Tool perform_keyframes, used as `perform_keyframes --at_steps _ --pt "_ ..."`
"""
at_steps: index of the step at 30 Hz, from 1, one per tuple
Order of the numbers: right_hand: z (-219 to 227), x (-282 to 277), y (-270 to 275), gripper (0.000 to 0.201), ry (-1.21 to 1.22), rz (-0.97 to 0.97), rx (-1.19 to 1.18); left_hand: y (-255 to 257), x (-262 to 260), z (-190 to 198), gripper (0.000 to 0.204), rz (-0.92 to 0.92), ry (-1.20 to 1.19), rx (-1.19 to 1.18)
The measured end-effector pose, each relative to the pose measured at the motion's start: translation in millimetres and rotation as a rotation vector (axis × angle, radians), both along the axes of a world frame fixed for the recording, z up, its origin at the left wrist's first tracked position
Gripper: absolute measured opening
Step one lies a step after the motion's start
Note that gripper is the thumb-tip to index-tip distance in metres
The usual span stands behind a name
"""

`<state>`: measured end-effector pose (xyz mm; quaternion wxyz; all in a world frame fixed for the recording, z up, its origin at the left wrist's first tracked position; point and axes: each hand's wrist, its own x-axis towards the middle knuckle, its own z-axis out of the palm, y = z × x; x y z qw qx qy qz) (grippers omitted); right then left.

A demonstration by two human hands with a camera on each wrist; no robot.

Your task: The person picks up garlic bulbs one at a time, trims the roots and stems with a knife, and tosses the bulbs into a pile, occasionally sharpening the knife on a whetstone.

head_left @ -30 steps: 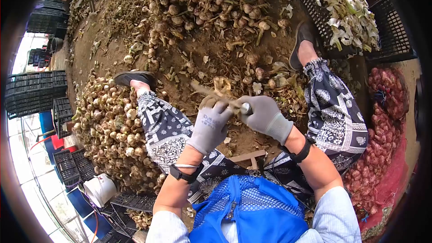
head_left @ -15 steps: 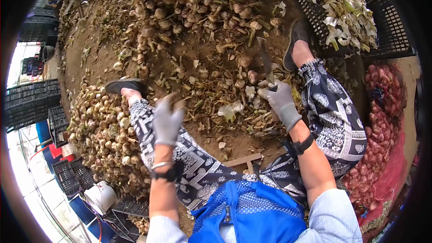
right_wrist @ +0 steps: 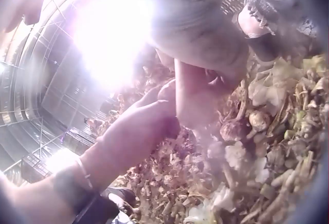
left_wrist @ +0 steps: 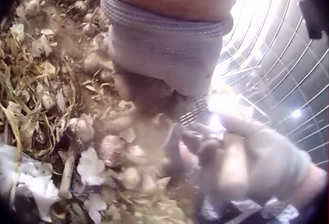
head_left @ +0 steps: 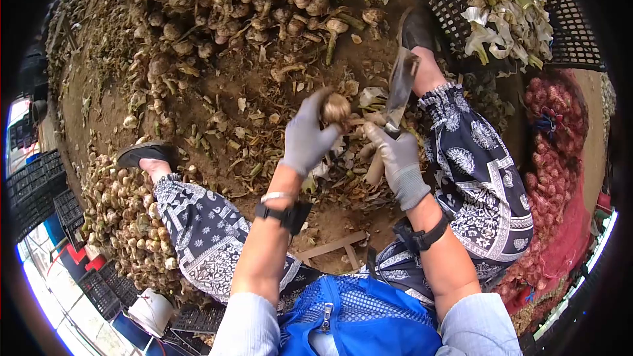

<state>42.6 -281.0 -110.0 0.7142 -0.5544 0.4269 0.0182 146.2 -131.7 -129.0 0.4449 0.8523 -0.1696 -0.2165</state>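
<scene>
In the head view my gloved left hand (head_left: 304, 135) grips a brownish garlic bulb (head_left: 337, 108), its stem end pointing right. My gloved right hand (head_left: 403, 163) holds a knife by its wooden handle (head_left: 374, 169). The knife's blade (head_left: 400, 86) points up and away, beyond the hand. The right thumb and fingers sit close to the stem of the bulb. In the left wrist view the right glove (left_wrist: 267, 157) shows round the pale handle (left_wrist: 234, 165). Glare washes out much of the right wrist view, where the left hand (right_wrist: 136, 131) reaches in from the left.
A heap of untrimmed garlic (head_left: 231, 13) lies ahead, with cut stems and skins (head_left: 264, 138) on the soil between my legs. Garlic bulbs (head_left: 125, 217) are piled beside my left leg. A black crate (head_left: 435, 0) of garlic leaves and red net sacks (head_left: 554, 158) stand at right.
The hands were together with the knife between them, then parted as the left swung left toward the bulb pile. Now the left is back beside the right, holding a garlic bulb.
</scene>
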Motion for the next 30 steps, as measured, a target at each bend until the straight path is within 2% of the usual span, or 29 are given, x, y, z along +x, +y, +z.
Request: perform_keyframes --at_steps 2,3,4,6,7,8,9,10,11,12,14,16,18,20,21,22,24,26,29,30 --pt "16.3 4.3 3.4 0.028 -0.044 0.036 0.153 17.6 -24.6 13.3 0.068 -0.037 -0.030 -0.167" --pt "24.5 3.8 9.5 0.031 -0.166 0.103 0.145 23.2 -37.1 24.0 0.074 0.019 0.136 -0.241" --pt "33.5 4.5 15.2 0.031 -0.184 0.112 0.150 27.9 -46.2 26.9 0.079 0.102 0.188 -0.401" --pt "50.5 4.9 26.4 0.032 -0.293 0.205 0.317 41.6 -62.2 47.1 0.078 0.323 0.581 -0.655" --pt "52.5 2.4 35.3 0.031 -0.363 0.236 0.219 46.5 -66.5 63.5 0.078 0.320 0.565 -0.653" --pt "57.3 0.6 37.2 0.031 -0.378 0.238 0.221 51.3 -70.0 80.3 0.073 0.356 0.667 -0.698" --pt "64.4 -0.8 38.4 0.031 -0.351 0.356 0.170 56.9 -73.7 91.2 0.069 0.393 0.773 -0.741" --pt "69.6 -2.9 40.1 0.031 -0.323 0.473 0.118 63.8 -76.3 96.4 0.069 0.393 0.762 -0.739" --pt "67.7 -7.4 42.0 0.029 -0.387 0.573 -0.129 71.1 -78.6 100.7 0.064 0.356 0.731 -0.656" --pt "72.8 -11.6 44.1 0.029 -0.395 0.575 -0.128 76.5 -81.2 103.7 0.060 0.319 0.701 -0.576" --pt "85.3 -21.4 46.2 0.027 -0.476 0.671 -0.814 88.9 -88.4 96.3 0.057 0.337 0.712 -0.569" --pt "93.8 -26.1 49.4 0.020 -0.511 0.695 -0.876 112.2 -96.8 76.5 0.058 0.328 0.799 -0.479" --pt "101.9 -32.1 52.5 0.023 -0.400 0.985 -1.078 127.7 -106.4 59.9 0.059 0.383 0.869 -0.790" --pt "97.1 -35.9 57.4 0.021 -0.392 1.000 -1.121 135.1 -108.7 55.1 0.060 -0.001 -0.021 -0.122" --pt "98.0 -36.5 58.6 0.021 -0.419 1.016 -1.090 136.5 -108.4 62.9 0.060 0.001 -0.018 -0.119" --pt "97.5 -37.3 58.7 0.020 -0.441 1.029 -1.060 136.9 -107.9 71.3 0.063 0.096 0.234 -0.244" --pt "87.3 -37.5 59.2 0.019 -0.448 0.998 -1.036 139.4 -111.0 69.8 0.065 0.191 0.500 -0.367" --pt "77.9 -36.2 60.1 0.017 -0.458 0.969 -1.017 141.4 -114.3 59.6 0.065 0.273 0.550 -0.533" --pt "63.9 -35.1 60.9 0.019 -0.416 0.964 -1.014 132.9 -107.6 71.0 0.058 0.262 0.532 -0.436" --pt "55.6 -32.3 58.7 0.019 -0.207 0.992 -0.943 128.1 -105.3 84.1 0.060 0.230 0.557 -0.471"
